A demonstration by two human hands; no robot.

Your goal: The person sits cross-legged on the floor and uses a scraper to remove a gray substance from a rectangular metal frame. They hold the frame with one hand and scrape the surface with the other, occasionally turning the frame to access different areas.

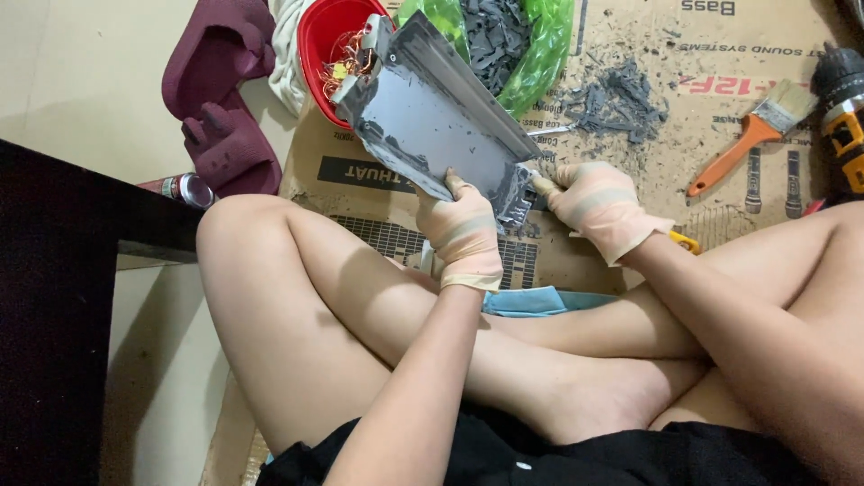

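Left grip (pixel 463 236) clamping flat grey metal plate (pixel 432 112)'s near edge; plate's long axis angling away up-left; right grip (pixel 598 205) closing round a pale tool handle (pixel 543 186) at plate's right corner

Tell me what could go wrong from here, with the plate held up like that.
1. The metal plate has ragged edges and the left hand grips it in only a thin glove, so a cut seems possible.
2. The right hand works at the plate's corner; a slip could reach the bare legs below.
3. Grey debris may fall outside the red bowl.

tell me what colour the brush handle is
Orange, on the brush lying on the cardboard; head view.
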